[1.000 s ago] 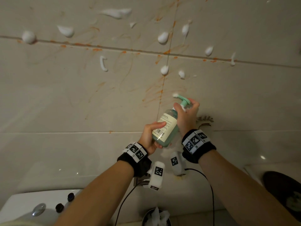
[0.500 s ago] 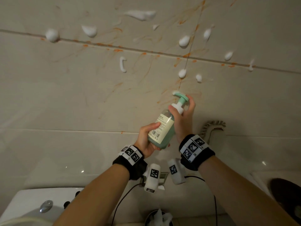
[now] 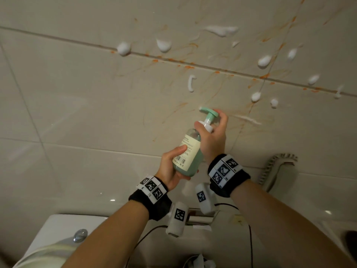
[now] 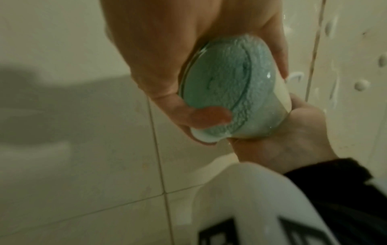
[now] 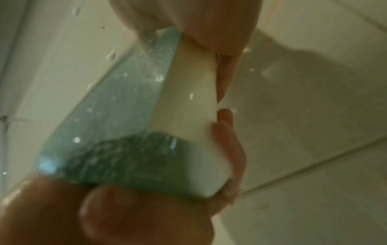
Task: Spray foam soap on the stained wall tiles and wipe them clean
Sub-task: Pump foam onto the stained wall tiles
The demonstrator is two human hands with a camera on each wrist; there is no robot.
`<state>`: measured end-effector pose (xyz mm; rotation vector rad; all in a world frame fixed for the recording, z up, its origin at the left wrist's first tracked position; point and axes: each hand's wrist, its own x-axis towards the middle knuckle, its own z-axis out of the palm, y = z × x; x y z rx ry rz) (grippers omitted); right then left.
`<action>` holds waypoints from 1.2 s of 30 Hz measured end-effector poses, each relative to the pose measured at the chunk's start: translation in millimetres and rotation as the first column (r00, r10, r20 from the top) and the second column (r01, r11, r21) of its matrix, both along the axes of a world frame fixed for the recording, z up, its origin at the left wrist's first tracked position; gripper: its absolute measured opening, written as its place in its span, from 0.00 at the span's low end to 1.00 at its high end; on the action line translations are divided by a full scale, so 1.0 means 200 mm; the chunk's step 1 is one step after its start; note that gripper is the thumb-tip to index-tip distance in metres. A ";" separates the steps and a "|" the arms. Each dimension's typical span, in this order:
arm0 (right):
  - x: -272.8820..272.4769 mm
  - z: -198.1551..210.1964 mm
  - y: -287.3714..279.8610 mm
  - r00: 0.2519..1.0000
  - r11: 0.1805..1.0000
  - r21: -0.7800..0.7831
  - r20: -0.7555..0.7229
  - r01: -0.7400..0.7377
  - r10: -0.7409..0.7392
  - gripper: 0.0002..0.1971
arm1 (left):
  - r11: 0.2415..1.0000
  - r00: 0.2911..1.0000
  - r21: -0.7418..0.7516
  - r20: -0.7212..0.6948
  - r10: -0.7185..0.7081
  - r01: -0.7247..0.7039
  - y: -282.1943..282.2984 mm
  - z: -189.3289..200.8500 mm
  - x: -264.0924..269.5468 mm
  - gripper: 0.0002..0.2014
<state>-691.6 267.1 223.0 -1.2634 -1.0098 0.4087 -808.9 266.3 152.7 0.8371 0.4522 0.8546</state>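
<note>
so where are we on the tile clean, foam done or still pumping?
Done: foam blobs dot the stained wall tiles. In hand: left hand grips the soap bottle, right hand on its pump. Left: orange stains all unwiped; no cloth in either hand.

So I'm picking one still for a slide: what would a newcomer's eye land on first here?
Probably the white foam blobs dotted over the orange stains that streak the beige wall tiles along the grout line, across the upper half. Next, at centre, the green foam soap bottle: the left hand grips its base and the right hand holds its neck by the pump head, nozzle towards the wall.
</note>
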 end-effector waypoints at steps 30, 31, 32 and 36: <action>-0.16 -0.21 0.00 0.985 0.988 -0.123 -0.131 0.096 -0.112 0.25 | 0.994 0.997 -0.110 -0.077 0.008 -0.017 0.00 -0.19 -0.13 0.23; -0.16 -0.20 0.01 0.984 0.987 -0.126 -0.134 0.101 -0.118 0.24 | 0.994 0.997 -0.112 -0.074 0.004 -0.013 0.01 -0.18 -0.13 0.22; -0.16 -0.20 0.01 0.983 0.986 -0.130 -0.135 0.106 -0.123 0.24 | 0.993 0.997 -0.115 -0.073 0.000 -0.008 0.01 -0.18 -0.13 0.21; -0.17 -0.21 0.02 0.980 0.983 -0.129 -0.132 0.134 -0.151 0.22 | 0.994 0.996 -0.114 -0.088 -0.011 0.000 0.02 -0.17 -0.15 0.19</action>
